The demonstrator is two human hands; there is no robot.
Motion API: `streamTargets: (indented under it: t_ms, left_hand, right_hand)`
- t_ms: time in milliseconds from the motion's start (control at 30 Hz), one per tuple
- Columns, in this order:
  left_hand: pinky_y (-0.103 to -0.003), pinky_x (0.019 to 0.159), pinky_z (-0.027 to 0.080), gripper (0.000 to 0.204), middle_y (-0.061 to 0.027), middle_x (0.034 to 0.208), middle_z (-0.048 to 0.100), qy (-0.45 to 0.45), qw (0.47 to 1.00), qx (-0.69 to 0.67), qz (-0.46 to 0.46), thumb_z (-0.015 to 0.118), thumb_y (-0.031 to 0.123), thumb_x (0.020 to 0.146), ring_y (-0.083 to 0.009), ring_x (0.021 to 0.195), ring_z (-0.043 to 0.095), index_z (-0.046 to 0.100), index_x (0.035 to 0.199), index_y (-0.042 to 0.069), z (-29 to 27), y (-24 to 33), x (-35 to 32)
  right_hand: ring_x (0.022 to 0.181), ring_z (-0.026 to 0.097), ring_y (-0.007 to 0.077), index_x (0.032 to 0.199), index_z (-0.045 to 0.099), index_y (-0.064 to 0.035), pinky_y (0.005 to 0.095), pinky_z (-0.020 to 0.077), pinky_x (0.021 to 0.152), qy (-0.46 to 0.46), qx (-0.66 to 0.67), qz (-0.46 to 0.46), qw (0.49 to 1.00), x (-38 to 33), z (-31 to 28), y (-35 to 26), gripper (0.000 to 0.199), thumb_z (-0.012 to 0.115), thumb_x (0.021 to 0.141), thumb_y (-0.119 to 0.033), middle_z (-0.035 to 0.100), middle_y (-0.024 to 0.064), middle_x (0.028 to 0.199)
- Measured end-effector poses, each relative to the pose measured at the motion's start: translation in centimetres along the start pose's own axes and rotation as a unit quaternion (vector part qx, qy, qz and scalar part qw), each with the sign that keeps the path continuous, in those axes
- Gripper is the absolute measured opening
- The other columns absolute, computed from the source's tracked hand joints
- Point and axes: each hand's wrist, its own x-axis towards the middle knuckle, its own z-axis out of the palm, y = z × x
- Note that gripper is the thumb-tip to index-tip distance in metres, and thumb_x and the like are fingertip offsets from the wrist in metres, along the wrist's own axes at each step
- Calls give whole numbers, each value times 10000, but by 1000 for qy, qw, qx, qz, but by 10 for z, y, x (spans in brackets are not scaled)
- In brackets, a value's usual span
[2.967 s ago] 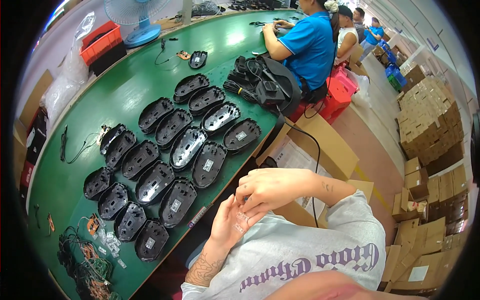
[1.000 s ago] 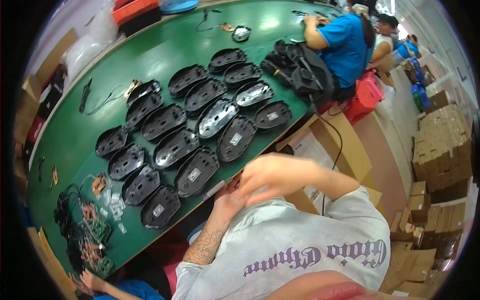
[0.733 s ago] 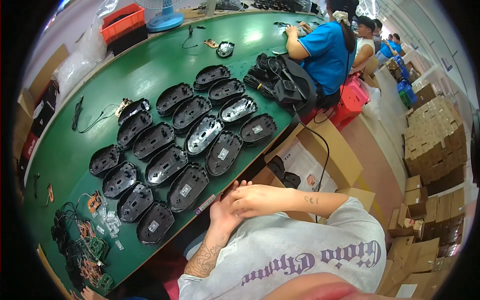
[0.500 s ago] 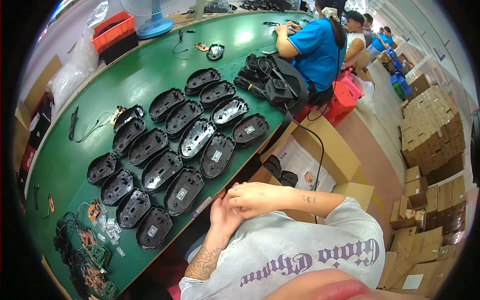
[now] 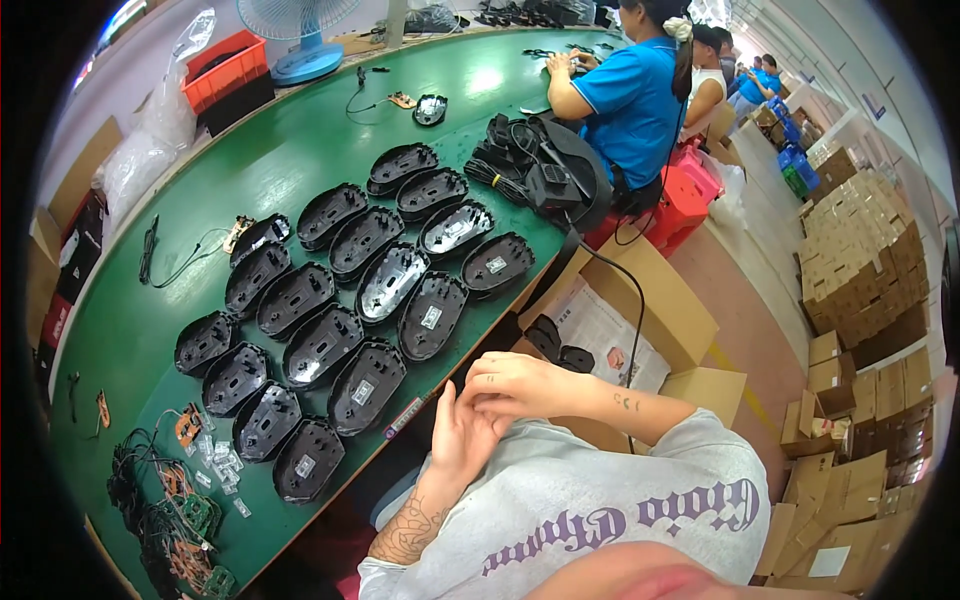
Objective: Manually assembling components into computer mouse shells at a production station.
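Note:
My left hand (image 5: 462,440) is raised at the table's front edge, palm turned inward, fingers and thumb stretched out. My right hand (image 5: 520,384) lies across its fingers with its own loosely bent; the two hands touch and nothing shows between them. Just beyond, several rows of black, open mouse-like plastic shells (image 5: 366,388) stand on the green table (image 5: 300,130), hollow side up. Some, like the nearest shell (image 5: 308,460), carry a small pale piece inside. Small clear plastic pieces (image 5: 222,455) lie left of the rows, beside tangled cables with circuit boards (image 5: 195,515).
A black bag-like bundle with cables (image 5: 545,170) rests at the table's right edge. Below it stands an open carton (image 5: 660,300) holding black parts. A person in blue (image 5: 630,95) works farther along. A red crate (image 5: 225,70) and blue fan (image 5: 308,62) stand behind.
My left hand has risen slightly and its fingers have straightened away from the clasp. My right hand has shifted slightly right and up, still touching it. The shells stay put.

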Motion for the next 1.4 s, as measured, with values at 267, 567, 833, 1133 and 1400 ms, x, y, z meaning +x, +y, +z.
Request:
streamTargets:
  t_ms: [267, 567, 833, 1133, 1400]
  left_hand:
    - [-413, 1126, 336, 670, -138, 1381, 478, -12, 999, 40, 5, 234, 527, 1025, -239, 1272, 475, 395, 1403, -3, 5, 0, -1]
    - [-411, 1118, 349, 710, -166, 1380, 476, -8, 999, 31, -20, 248, 538, 1020, -231, 1240, 495, 368, 1416, -39, 2, 1, 1]
    - [-372, 975, 472, 585, -143, 1302, 558, -43, 997, 48, -39, 359, 420, 1031, -211, 1097, 571, 362, 1451, 12, -32, 6, 3]
    - [-349, 1020, 465, 499, -186, 1418, 477, -10, 982, 187, 24, 519, 157, 998, -215, 1257, 521, 369, 1452, 14, -102, 18, 27]
    - [-221, 679, 561, 459, -194, 1230, 627, 61, 968, 243, -19, 515, 242, 1013, -161, 905, 684, 441, 1397, 2, -111, 29, 16]
  right_hand:
    - [888, 586, 258, 947, 666, -37, 377, 498, 780, 37, -20, 23, 999, -8, -16, -5, 213, 722, 789, -167, 606, 79, 894]
    - [851, 600, 221, 903, 715, -83, 358, 489, 736, -2, -78, -27, 997, -11, -22, -3, 178, 722, 807, -232, 633, 37, 897]
    - [844, 613, 223, 886, 713, -93, 358, 484, 739, 72, -139, -117, 981, 27, -72, -12, 141, 737, 780, -184, 657, 30, 889]
    - [892, 606, 250, 855, 710, -48, 351, 481, 801, 117, -232, -75, 963, 150, -160, 77, 109, 735, 789, -131, 651, 68, 849]
    - [886, 598, 272, 851, 725, -67, 373, 473, 839, 42, -275, -12, 960, 168, -153, 145, 119, 731, 777, -160, 653, 75, 861]
